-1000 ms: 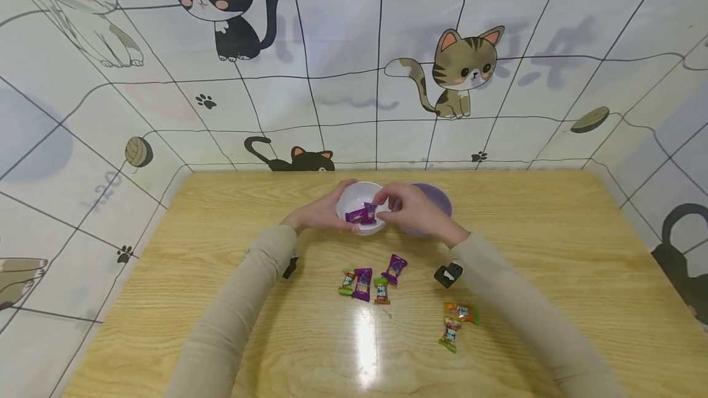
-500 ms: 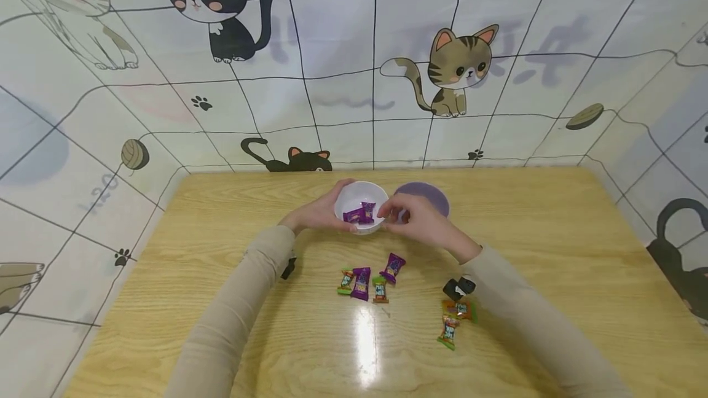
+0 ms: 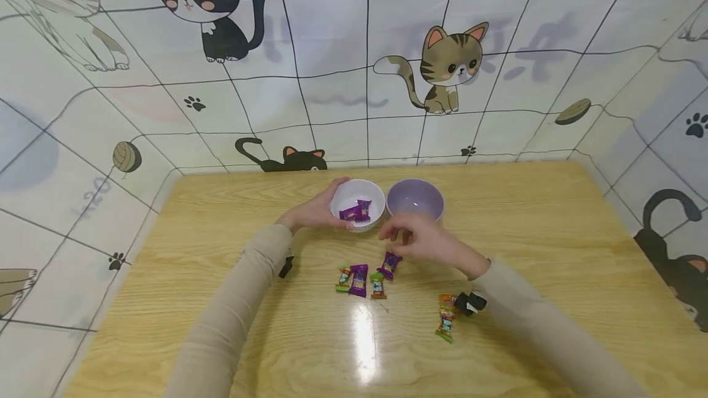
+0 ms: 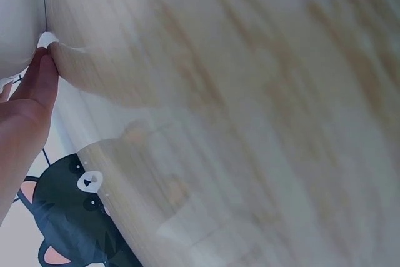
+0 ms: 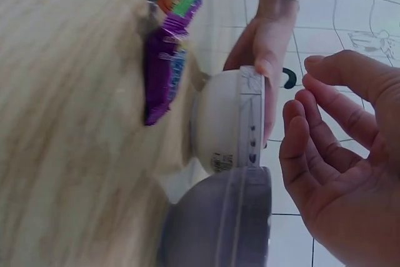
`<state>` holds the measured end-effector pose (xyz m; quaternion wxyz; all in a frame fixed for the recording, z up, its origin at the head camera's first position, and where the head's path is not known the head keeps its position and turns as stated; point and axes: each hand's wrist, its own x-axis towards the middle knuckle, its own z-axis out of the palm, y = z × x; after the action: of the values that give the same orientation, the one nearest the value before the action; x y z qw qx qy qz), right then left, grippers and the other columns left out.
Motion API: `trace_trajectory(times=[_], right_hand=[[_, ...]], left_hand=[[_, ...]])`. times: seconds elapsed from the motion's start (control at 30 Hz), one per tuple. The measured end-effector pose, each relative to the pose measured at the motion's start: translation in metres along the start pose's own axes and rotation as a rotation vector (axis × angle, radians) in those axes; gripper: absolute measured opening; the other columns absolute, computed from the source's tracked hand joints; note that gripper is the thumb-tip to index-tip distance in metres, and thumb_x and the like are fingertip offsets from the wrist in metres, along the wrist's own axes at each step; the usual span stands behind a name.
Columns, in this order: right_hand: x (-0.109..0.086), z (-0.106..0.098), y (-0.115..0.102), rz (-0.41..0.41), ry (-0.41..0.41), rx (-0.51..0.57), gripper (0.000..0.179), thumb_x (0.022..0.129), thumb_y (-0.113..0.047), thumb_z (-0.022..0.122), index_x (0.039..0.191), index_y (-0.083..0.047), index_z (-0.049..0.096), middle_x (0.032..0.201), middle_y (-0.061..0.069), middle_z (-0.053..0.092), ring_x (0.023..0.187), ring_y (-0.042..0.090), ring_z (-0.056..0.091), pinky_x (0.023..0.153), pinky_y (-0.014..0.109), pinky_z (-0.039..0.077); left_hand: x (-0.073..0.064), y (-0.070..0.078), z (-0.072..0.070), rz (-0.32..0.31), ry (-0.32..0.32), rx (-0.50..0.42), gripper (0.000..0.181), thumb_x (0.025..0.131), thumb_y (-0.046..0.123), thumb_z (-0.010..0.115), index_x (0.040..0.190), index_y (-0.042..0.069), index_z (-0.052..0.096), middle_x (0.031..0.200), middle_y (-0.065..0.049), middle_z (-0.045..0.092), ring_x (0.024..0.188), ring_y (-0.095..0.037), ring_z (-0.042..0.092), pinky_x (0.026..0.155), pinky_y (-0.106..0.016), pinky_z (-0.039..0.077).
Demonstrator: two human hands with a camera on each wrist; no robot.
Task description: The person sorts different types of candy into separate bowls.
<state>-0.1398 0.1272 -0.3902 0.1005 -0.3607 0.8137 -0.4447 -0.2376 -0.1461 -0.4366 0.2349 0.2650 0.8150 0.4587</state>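
My left hand [image 3: 316, 209] grips the side of a white bowl [image 3: 354, 190], thumb at the near rim. Two purple-wrapped candies [image 3: 362, 209] lie inside it. Held over the table in front of a lilac bowl [image 3: 416, 192], my right hand [image 3: 423, 239] has loosely bent fingers and nothing between them. Right below its fingertips in the head view is a purple-wrapped candy [image 3: 390, 265]. The right wrist view shows a purple wrapper [image 5: 164, 73] on the table, beside both bowls. In the left wrist view, fingers [image 4: 44, 76] reach along the white bowl's wall.
Left of the nearest candy lie another purple candy [image 3: 359, 280] and two small green-ended ones, one being this green-and-brown candy [image 3: 378, 285]. Further right are an orange packet [image 3: 447, 301], partly covered by the wrist camera [image 3: 470, 304], and a green-ended candy [image 3: 445, 326]. A cat-print wall backs the table.
My right hand has drawn back from the white bowl toward the candies on the table, uncovering more of the lilac bowl. My left hand keeps hold of the white bowl.
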Motion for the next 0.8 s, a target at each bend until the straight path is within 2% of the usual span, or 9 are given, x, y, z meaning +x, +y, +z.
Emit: trace_trajectory(times=[0.17,0.43,0.63,0.8], right_hand=[[-0.005,0.006,0.002,-0.020,-0.031,-0.003,0.019,0.082,0.003,0.072,0.100,-0.002,0.067,0.097,0.011,0.066,0.088,0.025,0.059,0.070,0.033,0.054],[-0.010,0.016,0.015,0.008,-0.093,0.013,0.020,0.083,0.002,0.071,0.103,0.001,0.067,0.100,0.012,0.066,0.089,0.028,0.062,0.077,0.037,0.054],[-0.011,0.020,0.020,0.006,-0.099,0.016,0.022,0.084,0.001,0.071,0.105,-0.001,0.066,0.102,0.009,0.066,0.094,0.028,0.063,0.082,0.040,0.052],[-0.008,0.024,0.024,0.018,-0.103,0.024,0.023,0.084,-0.001,0.072,0.105,-0.004,0.067,0.103,0.006,0.067,0.097,0.026,0.062,0.085,0.040,0.051]], left_hand=[[-0.001,-0.001,-0.001,0.001,0.012,0.010,0.110,0.072,0.017,0.086,0.153,0.015,0.011,0.140,-0.013,0.038,0.126,-0.027,0.040,0.106,-0.045,0.031],[-0.002,-0.003,0.003,-0.006,0.009,-0.004,0.109,0.072,0.016,0.086,0.152,0.016,0.012,0.141,-0.011,0.038,0.128,-0.025,0.039,0.107,-0.041,0.030],[-0.001,-0.003,0.002,0.021,0.009,-0.004,0.109,0.071,0.016,0.085,0.152,0.013,0.012,0.141,-0.012,0.039,0.127,-0.025,0.041,0.106,-0.042,0.031],[-0.002,-0.002,-0.002,0.005,0.009,-0.011,0.109,0.071,0.016,0.086,0.152,0.015,0.012,0.139,-0.012,0.040,0.126,-0.025,0.041,0.107,-0.041,0.031]])
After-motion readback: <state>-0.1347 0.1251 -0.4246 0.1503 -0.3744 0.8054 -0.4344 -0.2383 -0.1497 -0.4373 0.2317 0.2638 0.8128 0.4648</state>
